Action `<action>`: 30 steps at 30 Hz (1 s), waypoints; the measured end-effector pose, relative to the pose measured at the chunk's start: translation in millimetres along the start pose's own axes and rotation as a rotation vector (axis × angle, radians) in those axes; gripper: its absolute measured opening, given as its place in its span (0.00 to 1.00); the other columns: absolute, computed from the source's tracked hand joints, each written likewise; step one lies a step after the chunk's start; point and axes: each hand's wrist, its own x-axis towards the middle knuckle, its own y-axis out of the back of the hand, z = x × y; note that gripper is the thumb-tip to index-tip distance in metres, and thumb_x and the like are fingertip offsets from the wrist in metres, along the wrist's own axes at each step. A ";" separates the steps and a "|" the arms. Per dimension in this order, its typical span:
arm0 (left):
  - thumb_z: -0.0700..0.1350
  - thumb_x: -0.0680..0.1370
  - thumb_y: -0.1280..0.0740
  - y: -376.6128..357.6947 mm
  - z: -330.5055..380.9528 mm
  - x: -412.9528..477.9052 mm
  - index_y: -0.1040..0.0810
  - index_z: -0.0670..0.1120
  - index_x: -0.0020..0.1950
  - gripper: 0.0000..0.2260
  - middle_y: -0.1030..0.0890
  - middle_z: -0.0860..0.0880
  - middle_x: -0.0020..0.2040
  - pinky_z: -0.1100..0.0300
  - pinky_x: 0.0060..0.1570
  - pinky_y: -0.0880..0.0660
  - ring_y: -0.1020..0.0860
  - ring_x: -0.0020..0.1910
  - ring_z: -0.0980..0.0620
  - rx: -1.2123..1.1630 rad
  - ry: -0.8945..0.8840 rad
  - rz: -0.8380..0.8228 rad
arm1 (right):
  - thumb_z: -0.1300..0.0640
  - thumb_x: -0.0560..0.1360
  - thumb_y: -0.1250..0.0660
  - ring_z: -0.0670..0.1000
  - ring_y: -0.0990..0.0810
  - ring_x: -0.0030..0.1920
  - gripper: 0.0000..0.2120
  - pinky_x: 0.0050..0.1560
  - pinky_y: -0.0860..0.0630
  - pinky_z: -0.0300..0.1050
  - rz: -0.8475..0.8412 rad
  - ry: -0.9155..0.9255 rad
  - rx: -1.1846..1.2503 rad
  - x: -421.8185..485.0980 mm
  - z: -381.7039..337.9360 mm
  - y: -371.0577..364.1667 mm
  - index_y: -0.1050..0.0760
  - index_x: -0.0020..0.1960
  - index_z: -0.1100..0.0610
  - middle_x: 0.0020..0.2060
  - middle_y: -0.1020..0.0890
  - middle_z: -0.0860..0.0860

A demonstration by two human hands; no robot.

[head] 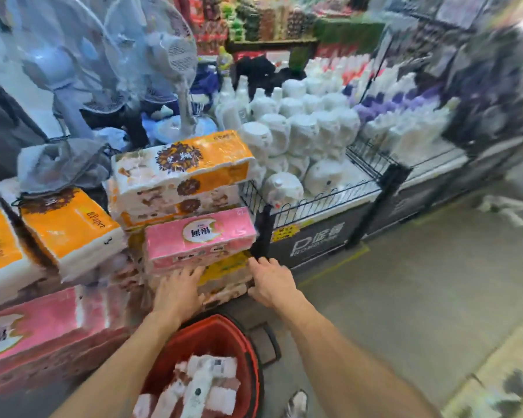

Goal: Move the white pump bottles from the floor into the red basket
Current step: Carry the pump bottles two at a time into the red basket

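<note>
Shop aisle: grey floor (405,282), tissue packs (200,239) stacked left, wire bin (314,200) of white jugs behind. Red basket (248,351) sits under your arms. White pump bottles (200,384) lie inside it, the clearest with its long axis near-to-far, pump end blurred. Your left hand (178,294) presses flat on a low pack, fingers spread. Your right hand (272,282) touches the stack's corner; can't tell if it grips.
</note>
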 end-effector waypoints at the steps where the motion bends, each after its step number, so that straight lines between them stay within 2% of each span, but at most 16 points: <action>1: 0.57 0.76 0.33 6.5 17.8 6.7 0.36 0.54 0.77 0.30 0.27 0.50 0.70 0.48 0.62 0.28 0.26 0.68 0.45 0.016 -0.051 0.014 | 0.50 0.78 0.31 0.63 0.29 0.68 0.28 0.62 0.27 0.61 0.010 -0.037 0.011 -8.5 17.8 5.0 0.37 0.74 0.54 0.67 0.26 0.57; 6: 0.61 0.78 0.36 34.2 118.0 39.8 0.35 0.56 0.75 0.27 0.26 0.51 0.69 0.50 0.61 0.27 0.27 0.68 0.47 0.047 -0.261 0.077 | 0.50 0.78 0.32 0.62 0.29 0.69 0.26 0.63 0.28 0.60 0.048 -0.255 0.059 -61.0 124.9 33.5 0.35 0.72 0.54 0.67 0.26 0.57; 10: 0.55 0.78 0.35 51.2 208.9 56.1 0.36 0.57 0.75 0.26 0.26 0.51 0.68 0.50 0.60 0.27 0.26 0.66 0.47 0.034 -0.389 0.083 | 0.50 0.78 0.33 0.61 0.28 0.67 0.25 0.62 0.28 0.57 0.097 -0.420 0.109 -110.3 214.1 44.7 0.36 0.72 0.53 0.67 0.26 0.56; 17: 0.54 0.79 0.36 62.5 361.2 70.6 0.39 0.56 0.77 0.27 0.28 0.50 0.70 0.49 0.61 0.28 0.28 0.68 0.45 0.086 -0.596 0.087 | 0.49 0.78 0.31 0.60 0.27 0.67 0.24 0.59 0.27 0.54 0.083 -0.683 0.174 -200.0 340.1 37.1 0.34 0.70 0.52 0.66 0.25 0.55; 23: 0.55 0.79 0.36 70.9 470.7 73.0 0.38 0.56 0.77 0.26 0.27 0.51 0.68 0.49 0.61 0.28 0.27 0.67 0.46 0.122 -0.755 0.087 | 0.49 0.78 0.33 0.59 0.27 0.69 0.27 0.62 0.27 0.53 0.134 -0.843 0.212 -263.7 418.3 40.4 0.36 0.74 0.51 0.68 0.25 0.55; 30: 0.54 0.80 0.38 76.8 562.4 90.2 0.38 0.58 0.76 0.25 0.27 0.52 0.66 0.49 0.58 0.29 0.26 0.65 0.47 0.154 -0.917 0.116 | 0.49 0.77 0.32 0.59 0.26 0.67 0.26 0.63 0.26 0.54 0.196 -0.987 0.241 -301.0 474.0 45.4 0.33 0.73 0.50 0.68 0.23 0.53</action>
